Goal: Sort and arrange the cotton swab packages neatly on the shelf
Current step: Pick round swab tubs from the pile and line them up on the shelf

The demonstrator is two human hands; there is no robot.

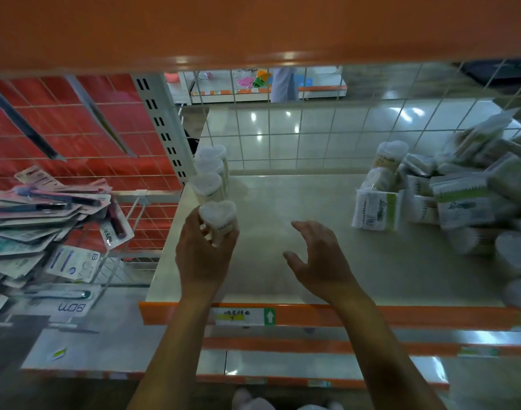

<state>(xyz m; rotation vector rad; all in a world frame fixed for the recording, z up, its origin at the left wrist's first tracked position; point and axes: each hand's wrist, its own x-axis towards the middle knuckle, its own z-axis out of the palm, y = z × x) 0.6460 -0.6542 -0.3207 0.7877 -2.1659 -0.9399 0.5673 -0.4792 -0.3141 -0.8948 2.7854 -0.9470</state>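
The left forearm and right forearm extended forward, bare. The left hand curled its fingers and thumb round a heart-shaped cotton swab tub, its back toward the camera. The right hand hovered apart, fingers loosely spread and slightly bent, thumb out leftward.

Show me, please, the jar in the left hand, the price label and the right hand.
jar [218,212], head view, on its heart-shaped lid.
price label [230,317], head view, on its yellow patch.
right hand [320,255], head view, on the back of the hand.
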